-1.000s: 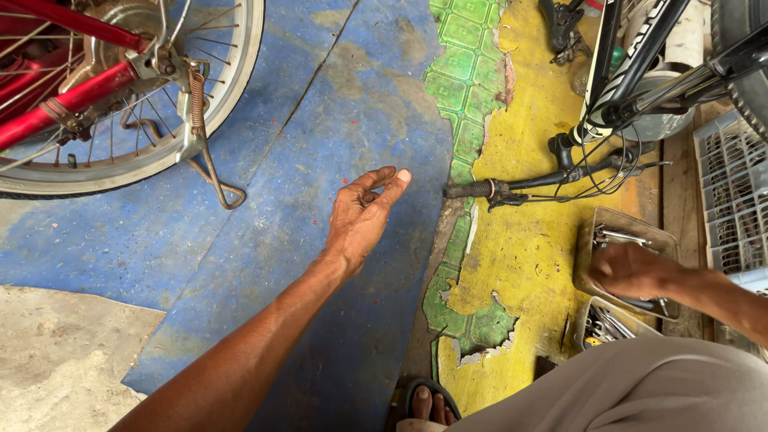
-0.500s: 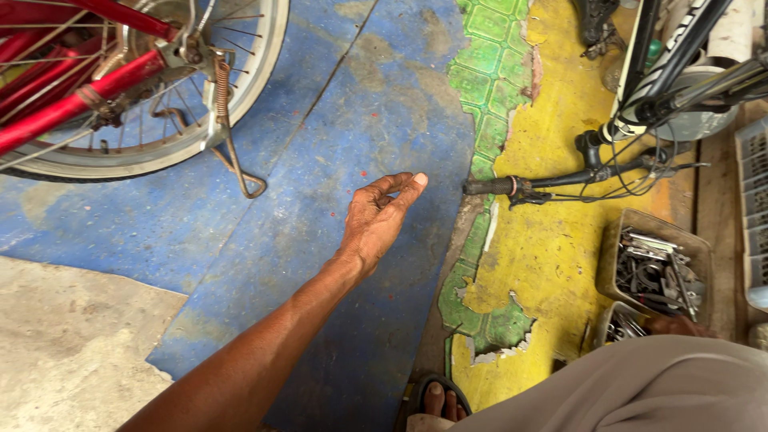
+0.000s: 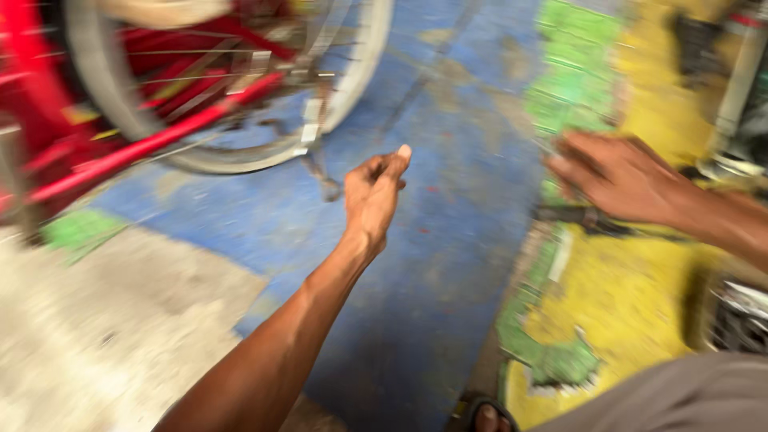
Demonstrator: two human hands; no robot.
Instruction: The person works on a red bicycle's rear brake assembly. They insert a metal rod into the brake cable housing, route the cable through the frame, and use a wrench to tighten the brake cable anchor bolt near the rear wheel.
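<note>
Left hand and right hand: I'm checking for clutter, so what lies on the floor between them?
In the blurred head view, only bare blue-painted floor shows between the left hand and right hand.

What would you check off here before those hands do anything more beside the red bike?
1. Left hand free of tools: ok, fingers loosely curled, nothing seen in it.
2. Right hand grip: cannot tell, blurred above the dark bar on the floor.
3. Left hand apart from the bike wheel: ok.
4. Parts box within view: ok, at the right edge.
5. Sharp picture: not ok, blurred.
</note>
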